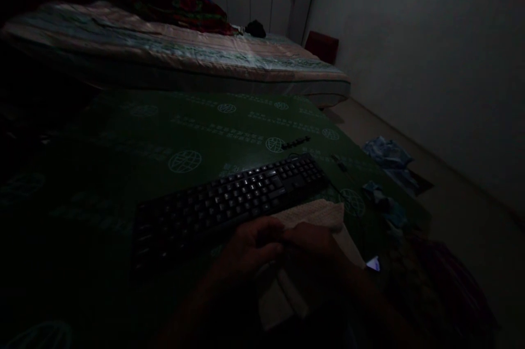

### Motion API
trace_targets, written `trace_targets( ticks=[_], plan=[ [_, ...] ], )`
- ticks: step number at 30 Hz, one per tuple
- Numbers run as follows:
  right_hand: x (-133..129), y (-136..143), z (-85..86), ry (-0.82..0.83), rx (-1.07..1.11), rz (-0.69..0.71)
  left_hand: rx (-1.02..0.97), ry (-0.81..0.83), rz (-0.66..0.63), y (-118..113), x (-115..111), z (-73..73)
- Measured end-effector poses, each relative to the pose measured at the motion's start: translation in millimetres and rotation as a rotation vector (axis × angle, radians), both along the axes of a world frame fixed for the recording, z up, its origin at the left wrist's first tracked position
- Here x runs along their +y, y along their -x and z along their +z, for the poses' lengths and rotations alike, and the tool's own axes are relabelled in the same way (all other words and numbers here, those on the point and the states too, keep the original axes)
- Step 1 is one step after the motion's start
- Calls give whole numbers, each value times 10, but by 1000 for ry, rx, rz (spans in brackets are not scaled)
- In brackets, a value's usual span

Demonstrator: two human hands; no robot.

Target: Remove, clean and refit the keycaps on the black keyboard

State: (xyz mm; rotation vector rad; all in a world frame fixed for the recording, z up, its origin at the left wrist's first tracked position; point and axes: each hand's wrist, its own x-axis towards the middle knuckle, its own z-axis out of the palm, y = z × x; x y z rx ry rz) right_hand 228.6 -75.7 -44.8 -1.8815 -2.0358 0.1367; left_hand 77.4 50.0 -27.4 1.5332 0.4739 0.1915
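Presumably soft and light, the cloth (318,212) suits an edge grip; your left hand (248,245) and right hand (314,243) meet over it, fingers curled, any pinch indiscernible.

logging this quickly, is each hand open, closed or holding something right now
Left hand: fingers curled at the beige cloth; hold cannot be told.
Right hand: fingers curled, close to the left's; too dark to tell its hold.

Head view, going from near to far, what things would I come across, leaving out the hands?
Light cloth, black keyboard, small dark strip, mattress.
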Motion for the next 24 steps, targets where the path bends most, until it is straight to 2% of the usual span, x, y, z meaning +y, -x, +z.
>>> trace_targets(
  ticks=[3,11,17,24],
  plan=[
    [-1,1,-11,-78,44,25,-7,5,1,-4,2,9],
    [-1,41,57,-133,70,10,-9,-3,12,-1,11,-11],
    [7,48,-16,-65,75,-44,-33,8,13,0,30,-57],
    [-12,44,-8,-133,147,-8,-32,5,0,-12,33,-31]
  ],
)
